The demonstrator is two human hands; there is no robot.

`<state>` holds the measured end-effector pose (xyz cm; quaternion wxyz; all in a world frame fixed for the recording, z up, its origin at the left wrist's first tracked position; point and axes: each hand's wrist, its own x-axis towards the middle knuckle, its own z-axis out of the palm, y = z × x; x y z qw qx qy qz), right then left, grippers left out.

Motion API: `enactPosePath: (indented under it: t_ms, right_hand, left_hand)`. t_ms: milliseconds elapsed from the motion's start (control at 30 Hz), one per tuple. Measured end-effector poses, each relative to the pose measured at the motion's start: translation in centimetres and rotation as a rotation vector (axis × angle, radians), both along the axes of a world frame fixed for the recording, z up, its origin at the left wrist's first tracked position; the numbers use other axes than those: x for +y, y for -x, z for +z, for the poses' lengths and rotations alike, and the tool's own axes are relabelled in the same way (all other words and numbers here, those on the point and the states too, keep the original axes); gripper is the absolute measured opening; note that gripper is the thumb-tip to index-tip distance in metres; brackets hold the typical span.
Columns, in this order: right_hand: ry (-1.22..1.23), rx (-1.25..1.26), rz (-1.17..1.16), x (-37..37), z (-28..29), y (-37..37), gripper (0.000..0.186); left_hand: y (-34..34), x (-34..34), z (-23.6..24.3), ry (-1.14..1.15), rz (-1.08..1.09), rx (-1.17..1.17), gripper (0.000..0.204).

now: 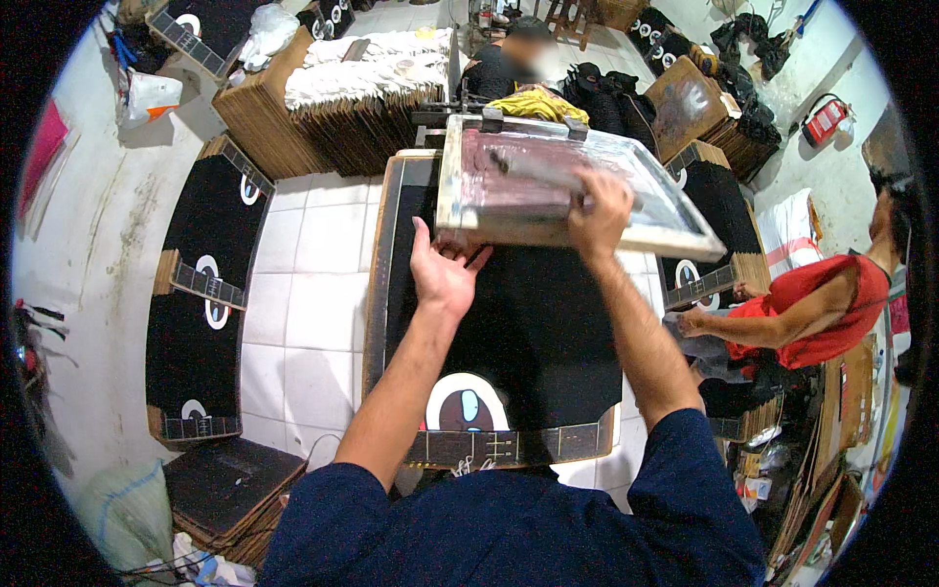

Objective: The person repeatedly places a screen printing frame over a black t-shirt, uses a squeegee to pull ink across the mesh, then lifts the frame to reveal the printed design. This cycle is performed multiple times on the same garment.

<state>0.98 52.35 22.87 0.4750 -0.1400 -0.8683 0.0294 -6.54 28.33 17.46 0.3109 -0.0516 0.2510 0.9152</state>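
A screen-printing frame with a pale rim and pinkish-red mesh is tilted up over a board covered in black fabric. My right hand is closed around a grey squeegee, blurred by motion, above the mesh. Palm up, my left hand is at the frame's near left corner with its fingers apart; some fingertips pass under the rim, and contact there is hard to make out. Two dark clamps grip the frame's far edge. Near me, the fabric bears a round white, brown and blue eye-like print.
More boards with black fabric line the left side, and others the right. Stacked boards stand at the back left. A person in red is close on the right; another person in black is beyond the frame.
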Motion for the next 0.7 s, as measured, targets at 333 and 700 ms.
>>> enactPosePath:
  t_ms: [333, 700]
  right_hand:
    - [0.184, -0.389, 0.083, 3.5, -12.0, 2.5, 0.05]
    - [0.198, -0.968, 0.069, 10.5, -14.7, 13.3, 0.041]
  left_hand:
    - [-4.0, -1.6, -14.4, 1.341, 0.113, -0.023, 0.081]
    - [-2.7, -3.1, -18.1, 1.719, 0.013, 1.396, 0.123]
